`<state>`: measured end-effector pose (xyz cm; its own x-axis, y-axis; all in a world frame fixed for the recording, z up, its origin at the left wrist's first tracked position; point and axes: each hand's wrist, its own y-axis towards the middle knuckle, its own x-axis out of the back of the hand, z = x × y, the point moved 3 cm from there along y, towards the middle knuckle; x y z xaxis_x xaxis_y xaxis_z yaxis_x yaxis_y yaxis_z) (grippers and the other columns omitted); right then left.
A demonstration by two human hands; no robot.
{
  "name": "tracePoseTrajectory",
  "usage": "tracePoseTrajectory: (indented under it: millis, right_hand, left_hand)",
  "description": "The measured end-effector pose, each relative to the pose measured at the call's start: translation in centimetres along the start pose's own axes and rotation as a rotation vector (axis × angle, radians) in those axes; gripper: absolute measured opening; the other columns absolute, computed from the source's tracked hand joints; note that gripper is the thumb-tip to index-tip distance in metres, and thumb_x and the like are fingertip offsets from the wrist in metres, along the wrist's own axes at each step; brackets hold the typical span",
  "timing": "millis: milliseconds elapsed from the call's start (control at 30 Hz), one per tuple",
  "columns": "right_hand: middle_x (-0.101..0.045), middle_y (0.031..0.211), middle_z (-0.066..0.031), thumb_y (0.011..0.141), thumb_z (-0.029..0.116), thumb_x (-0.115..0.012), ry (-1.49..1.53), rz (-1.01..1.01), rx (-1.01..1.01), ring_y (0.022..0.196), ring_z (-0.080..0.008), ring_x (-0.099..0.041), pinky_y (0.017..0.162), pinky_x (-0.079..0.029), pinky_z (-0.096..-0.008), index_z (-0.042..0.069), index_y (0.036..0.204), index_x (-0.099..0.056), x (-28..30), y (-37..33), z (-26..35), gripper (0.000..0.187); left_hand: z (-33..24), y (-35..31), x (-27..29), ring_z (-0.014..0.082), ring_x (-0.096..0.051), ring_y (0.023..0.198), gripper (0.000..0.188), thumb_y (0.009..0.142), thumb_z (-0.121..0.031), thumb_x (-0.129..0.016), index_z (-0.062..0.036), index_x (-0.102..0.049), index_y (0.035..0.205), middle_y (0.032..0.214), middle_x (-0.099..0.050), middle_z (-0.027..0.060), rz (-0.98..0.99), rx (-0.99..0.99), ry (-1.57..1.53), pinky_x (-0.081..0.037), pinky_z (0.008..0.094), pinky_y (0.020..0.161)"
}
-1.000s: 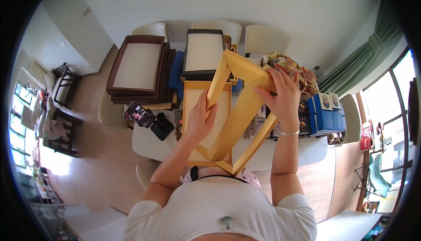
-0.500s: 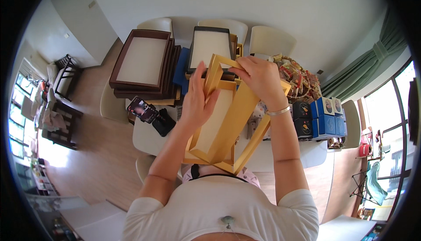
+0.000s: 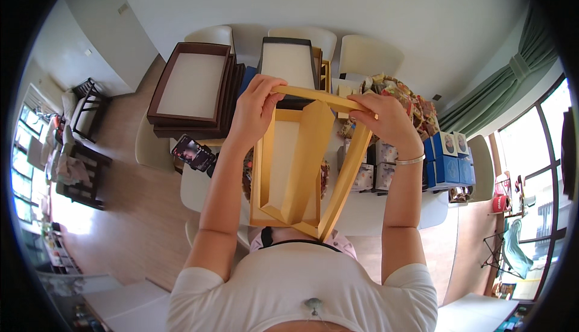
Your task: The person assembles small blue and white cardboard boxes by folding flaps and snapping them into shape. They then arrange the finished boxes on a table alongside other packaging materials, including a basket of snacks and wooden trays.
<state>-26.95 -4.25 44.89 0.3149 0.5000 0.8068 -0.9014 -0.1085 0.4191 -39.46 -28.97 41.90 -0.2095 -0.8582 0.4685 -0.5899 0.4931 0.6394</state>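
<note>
A folding gold cardboard frame (image 3: 345, 181) is held up in front of me, tilted, with its near corner close to my body. My left hand (image 3: 256, 110) pinches its far strip at the left end. At the right end, the fingers of my right hand (image 3: 392, 124) grip the far corner; a bracelet is on that wrist. One broad gold strip (image 3: 306, 163) slants through the middle of the frame. Below it lies a shallow gold box (image 3: 289, 115) with a white bottom, partly hidden by the frame.
Brown trays (image 3: 158, 99) are stacked at the left, by a phone (image 3: 192, 152) on a stand. A black-rimmed tray (image 3: 288, 60) lies behind the frame. To the right are wrapped snacks (image 3: 416, 105) in a basket, patterned small boxes (image 3: 363, 178) and blue boxes (image 3: 446, 169). Chairs surround the white table (image 3: 410, 211).
My left hand has gone from flat and apart to pinching the far strip. My right hand has moved right and slightly nearer, and the frame has spread wider.
</note>
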Motion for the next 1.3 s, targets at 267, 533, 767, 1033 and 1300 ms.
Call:
tracePoseTrajectory:
  millis: [267,533,767,1033,1300]
  right_hand:
    - [-0.065,0.115,-0.0119,0.083,0.015,-0.073,-0.257,-0.545,0.115,0.102,-0.0342,-0.062,0.085,-0.051,-0.0425,0.006,0.113,-0.065,-1.0,-0.1,2.3,0.032]
    - [-0.061,0.116,-0.0193,0.081,0.023,-0.078,-0.177,-0.681,0.036,0.104,-0.0349,-0.059,0.085,-0.050,-0.0425,-0.003,0.126,-0.056,-6.2,-1.5,10.0,0.056]
    - [-0.067,0.099,-0.0161,0.081,0.036,-0.077,-0.009,-0.398,-0.235,0.078,-0.0314,-0.069,0.062,-0.056,-0.0380,-0.003,0.133,-0.048,-13.1,-0.7,5.3,0.071]
    - [-0.069,0.098,-0.0129,0.078,0.040,-0.077,-0.025,-0.293,-0.307,0.073,-0.0294,-0.070,0.059,-0.056,-0.0372,0.001,0.132,-0.050,-15.2,-0.6,5.1,0.072]
    - [-0.070,0.088,-0.0115,0.080,0.042,-0.073,-0.072,-0.252,-0.284,0.064,-0.0291,-0.068,0.055,-0.054,-0.0390,0.002,0.129,-0.054,-16.7,-0.2,5.6,0.066]
  left_hand:
    - [-0.4,-0.6,1.1,0.0197,-0.071,0.087,0.023,0.095,0.007,-0.052,-0.0016,-0.061,0.115,0.108,-0.059,0.0098,-0.150,0.047,0.100,-0.052,0.0263,0.067]
    - [-3.1,-3.2,1.8,0.0178,-0.072,0.081,0.017,0.101,-0.006,-0.051,0.0005,-0.060,0.113,0.101,-0.060,0.0091,-0.354,0.126,0.046,-0.050,0.0252,0.064]
    - [-0.1,-6.9,0.0,0.0211,-0.070,0.077,0.014,0.098,-0.003,-0.054,0.0003,-0.060,0.110,0.097,-0.059,0.0128,-0.255,0.241,-0.005,-0.054,0.0302,0.065]
    - [0.3,-4.7,1.0,0.0269,-0.068,0.084,0.023,0.090,-0.026,-0.069,-0.0043,-0.069,0.098,0.090,-0.070,0.0100,-0.027,0.119,0.441,-0.054,0.0369,0.072]
    - [-0.2,0.0,-2.9,0.0294,-0.068,0.086,0.038,0.089,-0.042,-0.065,-0.0067,-0.069,0.103,0.096,-0.069,0.0107,0.399,0.333,0.654,-0.054,0.0384,0.073]
